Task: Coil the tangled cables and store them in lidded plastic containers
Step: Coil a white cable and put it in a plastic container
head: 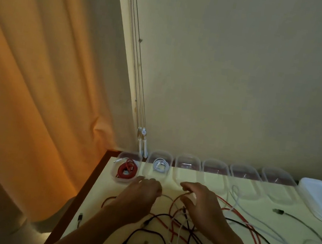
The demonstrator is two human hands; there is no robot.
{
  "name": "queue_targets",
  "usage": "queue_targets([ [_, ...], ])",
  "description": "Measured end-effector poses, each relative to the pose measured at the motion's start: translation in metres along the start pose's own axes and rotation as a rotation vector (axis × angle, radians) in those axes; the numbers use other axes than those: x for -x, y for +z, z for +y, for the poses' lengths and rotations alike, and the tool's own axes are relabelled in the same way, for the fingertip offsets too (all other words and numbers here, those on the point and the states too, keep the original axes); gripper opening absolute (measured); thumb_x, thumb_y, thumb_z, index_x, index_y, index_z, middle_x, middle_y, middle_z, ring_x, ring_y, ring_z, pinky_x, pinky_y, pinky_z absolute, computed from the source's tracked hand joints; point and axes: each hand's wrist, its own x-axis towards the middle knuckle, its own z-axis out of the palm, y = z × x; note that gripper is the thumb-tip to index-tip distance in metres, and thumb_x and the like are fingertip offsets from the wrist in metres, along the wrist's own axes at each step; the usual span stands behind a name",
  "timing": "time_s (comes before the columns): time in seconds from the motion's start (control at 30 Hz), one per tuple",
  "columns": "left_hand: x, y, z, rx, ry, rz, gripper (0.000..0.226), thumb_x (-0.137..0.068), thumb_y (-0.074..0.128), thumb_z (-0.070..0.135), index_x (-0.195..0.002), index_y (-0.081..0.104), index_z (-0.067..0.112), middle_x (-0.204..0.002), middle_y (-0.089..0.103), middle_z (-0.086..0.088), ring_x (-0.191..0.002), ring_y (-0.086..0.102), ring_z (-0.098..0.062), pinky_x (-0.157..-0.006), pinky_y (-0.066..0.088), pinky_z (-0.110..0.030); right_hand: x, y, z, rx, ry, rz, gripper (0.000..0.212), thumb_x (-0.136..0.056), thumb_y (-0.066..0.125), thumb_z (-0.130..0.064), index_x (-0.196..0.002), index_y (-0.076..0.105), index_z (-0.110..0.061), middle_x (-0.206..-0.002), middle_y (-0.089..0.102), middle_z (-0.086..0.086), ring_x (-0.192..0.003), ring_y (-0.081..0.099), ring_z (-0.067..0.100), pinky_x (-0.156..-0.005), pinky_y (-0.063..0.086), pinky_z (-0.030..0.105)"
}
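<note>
A tangle of red, black and white cables spreads over the pale yellow table. Along the far edge stands a row of clear plastic containers. The leftmost container holds a coiled red cable, and its neighbour holds a coiled white cable. The others, starting with the third container, look empty. My left hand hovers low over the table with fingers relaxed, close to the first two containers. My right hand is over the tangle, its fingers curled round a red cable.
A stack of white lids sits at the far right of the table. An orange curtain hangs to the left, beyond the table's dark wooden edge. Blind cords dangle in the corner behind the containers. A black plug lies near the lids.
</note>
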Motion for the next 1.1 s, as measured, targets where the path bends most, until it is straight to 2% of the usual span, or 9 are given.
queue_targets([
  [0.13, 0.004, -0.057, 0.037, 0.265, -0.003, 0.085, 0.013, -0.108, 0.044, 0.030, -0.100, 0.053, 0.028, -0.087, 0.058, 0.009, -0.076, 0.054, -0.006, -0.069, 0.048, -0.029, 0.010, -0.033, -0.025, -0.029, -0.025, -0.025, 0.037, -0.099, 0.062, -0.033, -0.135, 0.060, -0.029, -0.127, 0.058, -0.020, -0.117, 0.053, -0.003, -0.099, 0.040, 0.016],
  [0.23, 0.002, -0.103, 0.060, 0.277, 0.028, 0.213, 0.011, -0.108, 0.045, 0.030, -0.101, 0.053, 0.027, -0.089, 0.057, 0.011, -0.079, 0.054, -0.001, -0.068, 0.040, -0.018, 0.016, -0.061, -0.048, -0.216, 0.004, 0.092, 0.013, -0.100, 0.061, -0.025, -0.100, 0.075, -0.025, -0.091, 0.073, -0.015, -0.088, 0.065, -0.004, -0.080, 0.047, 0.014],
  [0.3, 0.000, -0.132, 0.072, 0.256, 0.082, 0.277, 0.009, -0.107, 0.047, 0.027, -0.101, 0.054, 0.026, -0.089, 0.056, 0.011, -0.079, 0.055, -0.003, -0.067, 0.039, -0.017, 0.018, -0.084, -0.066, -0.294, 0.000, 0.123, 0.022, -0.100, 0.060, -0.020, -0.081, 0.070, -0.017, -0.071, 0.068, -0.005, -0.064, 0.058, 0.002, -0.065, 0.045, 0.019],
  [0.4, 0.000, -0.174, 0.089, 0.253, 0.109, 0.405, 0.010, -0.106, 0.050, 0.021, -0.102, 0.059, 0.020, -0.089, 0.057, 0.007, -0.076, 0.053, 0.001, -0.064, 0.037, -0.013, 0.020, -0.115, -0.089, -0.379, -0.031, 0.080, 0.020, -0.101, 0.059, -0.017, -0.083, 0.065, -0.012, -0.063, 0.061, 0.001, -0.053, 0.051, 0.005, -0.057, 0.043, 0.020],
  [0.5, 0.006, -0.231, 0.099, 0.380, 0.016, 0.627, 0.017, -0.108, 0.046, 0.020, -0.105, 0.062, 0.016, -0.079, 0.055, 0.004, -0.063, 0.048, -0.005, -0.056, 0.038, -0.020, 0.023, -0.142, -0.091, -0.452, -0.010, 0.035, 0.020, -0.102, 0.059, -0.020, -0.088, 0.070, -0.012, -0.055, 0.056, 0.002, -0.052, 0.053, 0.017, -0.058, 0.049, 0.034],
  [0.6, 0.022, -0.287, 0.095, 0.424, -0.020, 0.798, 0.022, -0.109, 0.045, 0.021, -0.101, 0.064, 0.015, -0.075, 0.055, 0.000, -0.063, 0.048, -0.012, -0.056, 0.037, -0.023, 0.034, -0.176, -0.082, -0.590, 0.066, 0.071, 0.024, -0.101, 0.060, -0.025, -0.086, 0.074, -0.012, -0.055, 0.043, -0.002, -0.052, 0.039, 0.016, -0.051, 0.037, 0.031],
  [0.77, 0.050, -0.306, 0.101, 0.481, -0.055, 0.636, 0.024, -0.109, 0.045, 0.024, -0.097, 0.064, 0.017, -0.076, 0.055, -0.011, -0.064, 0.050, -0.019, -0.057, 0.044, -0.029, 0.040, -0.235, -0.084, -0.886, 0.041, 0.189, 0.028, -0.093, 0.059, -0.030, -0.100, 0.070, -0.005, -0.062, 0.034, 0.003, -0.053, 0.029, 0.015, -0.048, 0.026, 0.026],
  [0.97, 0.069, -0.282, 0.114, 0.704, -0.120, 0.342, 0.029, -0.110, 0.042, 0.027, -0.109, 0.066, 0.011, -0.089, 0.055, -0.011, -0.076, 0.054, -0.021, -0.066, 0.053, -0.028, 0.024, -0.288, -0.121, -0.792, 0.073, 0.517, 0.018, -0.103, 0.058, -0.020, -0.096, 0.071, -0.009, -0.062, 0.039, 0.003, -0.050, 0.029, 0.014, -0.047, 0.024, 0.024],
  [1.1, 0.079, -0.260, 0.127, 0.665, -0.049, 0.088, 0.030, -0.110, 0.041, 0.024, -0.110, 0.068, 0.011, -0.089, 0.056, -0.009, -0.075, 0.057, -0.015, -0.073, 0.051, -0.029, 0.007, -0.327, -0.155, -0.824, 0.008, 0.713, 0.017, -0.102, 0.060, -0.023, -0.093, 0.072, -0.016, -0.062, 0.041, 0.001, -0.044, 0.030, 0.010, -0.043, 0.023, 0.022],
])
